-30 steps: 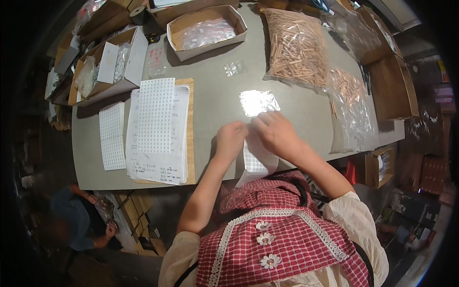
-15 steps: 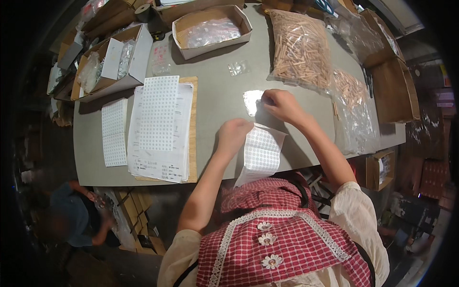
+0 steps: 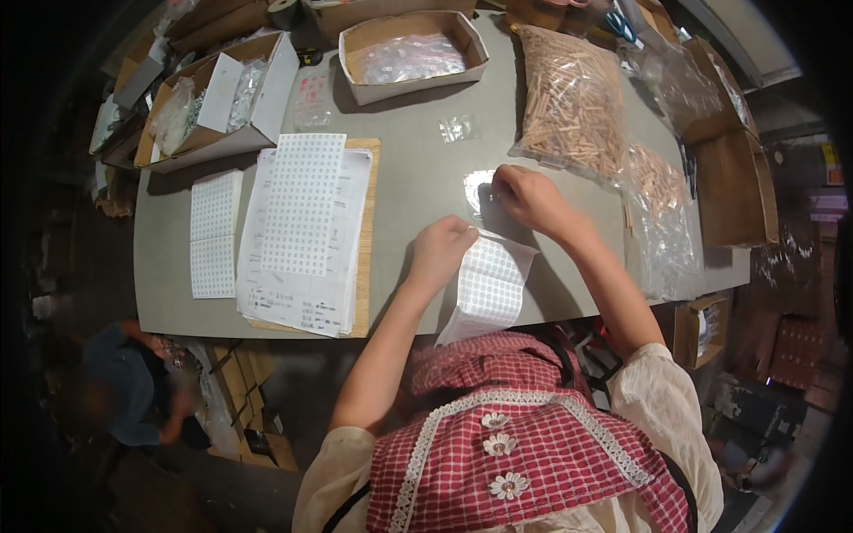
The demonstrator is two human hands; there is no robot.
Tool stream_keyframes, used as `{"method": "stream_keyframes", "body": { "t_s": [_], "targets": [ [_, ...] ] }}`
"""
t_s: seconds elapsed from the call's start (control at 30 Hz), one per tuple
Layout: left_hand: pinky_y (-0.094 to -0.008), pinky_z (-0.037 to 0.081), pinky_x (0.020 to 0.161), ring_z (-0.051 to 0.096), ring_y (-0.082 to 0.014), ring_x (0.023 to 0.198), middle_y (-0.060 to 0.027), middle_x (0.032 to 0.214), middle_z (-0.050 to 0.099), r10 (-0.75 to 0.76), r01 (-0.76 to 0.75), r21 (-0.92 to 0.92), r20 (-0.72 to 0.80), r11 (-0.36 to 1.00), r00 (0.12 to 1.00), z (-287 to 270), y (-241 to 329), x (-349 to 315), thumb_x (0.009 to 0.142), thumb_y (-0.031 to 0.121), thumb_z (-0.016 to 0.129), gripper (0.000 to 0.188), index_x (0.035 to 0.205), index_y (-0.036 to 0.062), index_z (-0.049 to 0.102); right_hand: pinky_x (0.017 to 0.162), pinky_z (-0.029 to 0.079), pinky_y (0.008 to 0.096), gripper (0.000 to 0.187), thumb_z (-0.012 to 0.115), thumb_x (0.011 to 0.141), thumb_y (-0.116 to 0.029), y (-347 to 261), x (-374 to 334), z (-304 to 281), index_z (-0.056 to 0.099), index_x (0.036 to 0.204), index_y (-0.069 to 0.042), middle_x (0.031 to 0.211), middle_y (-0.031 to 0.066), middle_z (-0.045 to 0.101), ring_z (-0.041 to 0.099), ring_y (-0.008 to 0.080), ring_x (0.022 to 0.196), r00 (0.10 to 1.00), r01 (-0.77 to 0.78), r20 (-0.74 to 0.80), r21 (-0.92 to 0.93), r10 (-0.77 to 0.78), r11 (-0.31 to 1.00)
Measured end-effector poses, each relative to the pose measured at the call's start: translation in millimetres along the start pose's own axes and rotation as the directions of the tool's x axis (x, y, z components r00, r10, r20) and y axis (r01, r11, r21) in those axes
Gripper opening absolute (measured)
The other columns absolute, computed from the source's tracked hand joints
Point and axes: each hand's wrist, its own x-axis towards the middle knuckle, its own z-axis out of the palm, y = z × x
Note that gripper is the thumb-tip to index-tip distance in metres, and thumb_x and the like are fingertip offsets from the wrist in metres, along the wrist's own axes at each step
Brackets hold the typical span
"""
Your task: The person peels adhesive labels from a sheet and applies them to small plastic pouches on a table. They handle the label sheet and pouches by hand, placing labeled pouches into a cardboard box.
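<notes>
My left hand (image 3: pixel 439 255) pinches the upper corner of a white sheet of small round stickers (image 3: pixel 491 289), which hangs over the table's front edge toward my lap. Just beyond it, my right hand (image 3: pixel 538 204) is closed, its thumb and fingertips pressed together at the right side of a small clear plastic bag (image 3: pixel 477 186). The bag lies flat and shines under the light. Whatever sits between the right fingertips is too small or hidden to make out. Another small clear bag (image 3: pixel 458 129) lies farther back.
Sticker sheets (image 3: pixel 306 200) lie on papers over a wooden board (image 3: pixel 369 213), with another sheet (image 3: pixel 214 235) left. A bag of wooden dowels (image 3: pixel 573 107) and a part-filled one (image 3: pixel 657 204) lie right. Cartons (image 3: pixel 413 93) line the back. A person (image 3: pixel 133 382) works lower left.
The whole table has shifted slightly in view as my head moved. Both hands stay in nearly the same places, the left still holding the sticker sheet and the right still at the small bag.
</notes>
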Motion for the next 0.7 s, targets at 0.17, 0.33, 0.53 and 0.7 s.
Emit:
{"method": "stream_keyframes", "body": {
  "t_s": [0.17,0.33,0.53,0.7],
  "targets": [
    [-0.0213,0.039,0.061,0.049,-0.0012,0.067,0.0047,0.072,0.062,0.041,-0.041,-0.053,0.009,0.998,0.999,-2,1,-2,0.1,0.018,0.065,0.02,0.097,-0.0015,0.066,0.074,0.054,0.0488,0.017,0.065,0.083,-0.011,7,-1,14,0.057,0.092,0.001,0.09,0.0201,0.07,0.069,0.0386,0.086,0.994,-0.087,-0.088,-0.368,0.058,0.926],
    [-0.022,0.043,0.066,0.054,-0.0033,0.073,0.0005,0.08,0.067,0.033,-0.033,-0.058,-0.006,0.998,0.999,-3,-1,-5,0.101,0.018,0.065,0.02,0.1,-0.002,0.066,0.073,0.054,0.0425,0.028,0.071,0.091,-0.026,6,-13,-18,0.063,0.1,-0.001,0.089,0.0155,0.071,0.069,0.0302,0.082,0.945,-0.316,0.034,-0.169,0.326,0.934],
    [-0.0218,0.044,0.067,0.057,-0.0048,0.075,-0.0015,0.083,0.069,0.0,-0.018,-0.244,-0.075,0.97,0.997,4,6,-13,0.099,0.014,0.067,0.016,0.103,-0.001,0.066,0.078,0.052,0.0325,0.024,0.077,0.092,-0.025,-33,-67,-29,0.072,0.104,-0.005,0.091,0.0044,0.072,0.064,0.014,0.085,0.869,-0.476,0.345,0.391,0.354,0.788],
    [-0.0201,0.046,0.07,0.06,-0.006,0.077,-0.0015,0.085,0.069,-0.005,0.07,-0.378,0.17,0.923,0.985,-12,22,-15,0.095,0.012,0.071,0.017,0.105,-0.0006,0.068,0.071,0.051,0.0334,0.019,0.076,0.092,-0.019,-49,-79,-14,0.072,0.103,-0.004,0.09,0.0072,0.072,0.065,0.0174,0.081,0.945,-0.326,0.15,0.41,0.29,0.852]
  ]
}}
